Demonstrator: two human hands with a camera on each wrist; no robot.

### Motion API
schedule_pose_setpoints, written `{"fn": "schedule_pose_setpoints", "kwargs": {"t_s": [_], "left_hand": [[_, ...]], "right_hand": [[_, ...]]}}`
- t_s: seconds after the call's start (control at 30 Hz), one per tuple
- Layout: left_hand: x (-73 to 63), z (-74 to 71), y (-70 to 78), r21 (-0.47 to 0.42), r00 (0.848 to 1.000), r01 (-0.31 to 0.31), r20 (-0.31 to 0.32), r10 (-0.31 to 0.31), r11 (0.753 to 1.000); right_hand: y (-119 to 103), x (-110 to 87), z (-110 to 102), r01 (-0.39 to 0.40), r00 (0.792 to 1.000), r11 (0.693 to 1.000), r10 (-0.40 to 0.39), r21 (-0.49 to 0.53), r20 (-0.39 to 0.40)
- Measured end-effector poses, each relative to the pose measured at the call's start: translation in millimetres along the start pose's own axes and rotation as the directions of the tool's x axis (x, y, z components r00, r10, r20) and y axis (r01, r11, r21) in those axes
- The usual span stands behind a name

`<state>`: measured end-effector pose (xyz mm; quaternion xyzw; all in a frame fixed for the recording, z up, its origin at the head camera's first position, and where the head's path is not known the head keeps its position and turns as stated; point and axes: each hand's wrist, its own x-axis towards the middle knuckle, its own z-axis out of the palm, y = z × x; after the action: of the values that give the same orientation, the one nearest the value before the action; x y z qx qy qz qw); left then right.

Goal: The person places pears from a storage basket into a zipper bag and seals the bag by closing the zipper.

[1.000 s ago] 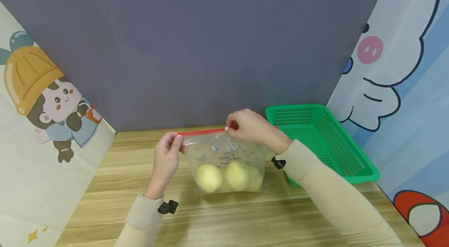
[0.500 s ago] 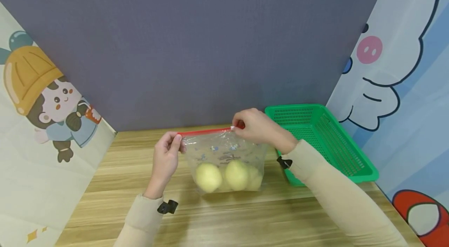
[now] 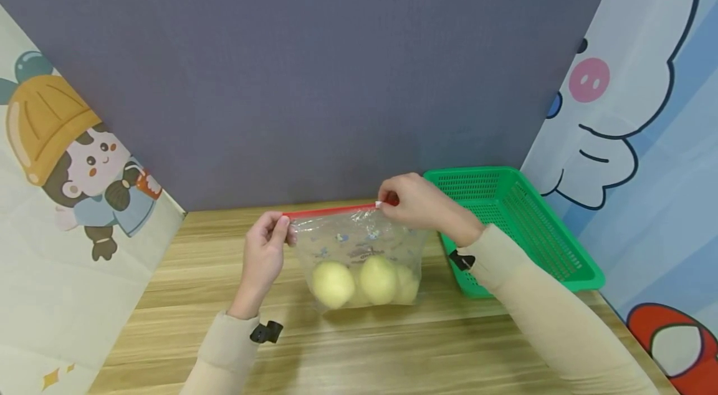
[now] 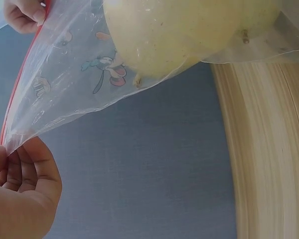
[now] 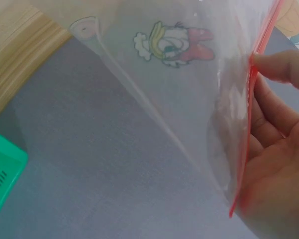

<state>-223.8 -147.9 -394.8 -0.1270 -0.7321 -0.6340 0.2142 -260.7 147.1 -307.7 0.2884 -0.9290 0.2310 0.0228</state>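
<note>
A clear slider zip bag (image 3: 359, 242) with cartoon prints stands on the table, its red zip strip (image 3: 331, 212) on top. Yellow pears (image 3: 333, 284) lie in the bottom of it; stems show in the left wrist view. My left hand (image 3: 265, 252) pinches the bag's left top corner between thumb and fingers. Right of the middle of the strip, my right hand (image 3: 417, 202) pinches the small white slider (image 3: 378, 204). The strip's right end is hidden behind that hand in the head view, but in the right wrist view the bag's corner (image 5: 232, 211) shows below the palm.
A green plastic basket (image 3: 538, 239) stands at the right on the wooden table (image 3: 359, 357), partly behind my right forearm. A grey-blue panel (image 3: 336, 83) rises along the back edge. Cartoon-printed sheets (image 3: 656, 164) flank both sides.
My right hand has moved a short way to the right along the red strip with the white slider. The left hand keeps its grip on the corner, and the pears have hardly moved.
</note>
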Motion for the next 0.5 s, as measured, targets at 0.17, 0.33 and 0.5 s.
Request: {"fn": "schedule_pose_setpoints", "kwargs": {"t_s": [0.17, 0.33, 0.5], "left_hand": [[-0.1, -0.5, -0.1, -0.003, 1.0, -0.005, 0.001, 0.005, 1.0], [-0.1, -0.7, -0.3, -0.01, 1.0, -0.011, 0.005, 0.011, 1.0], [-0.1, -0.7, -0.3, -0.01, 1.0, -0.006, 0.006, 0.006, 1.0]], "right_hand": [[4.1, -1.9, -1.5, 0.004, 1.0, 1.0, -0.004, 0.006, -0.016], [6.5, -4.9, -4.2, -0.002, 1.0, 1.0, 0.002, 0.026, -0.022], [9.3, -7.6, -6.0, 0.007, 0.999, 1.0, -0.006, 0.03, -0.034]]}}
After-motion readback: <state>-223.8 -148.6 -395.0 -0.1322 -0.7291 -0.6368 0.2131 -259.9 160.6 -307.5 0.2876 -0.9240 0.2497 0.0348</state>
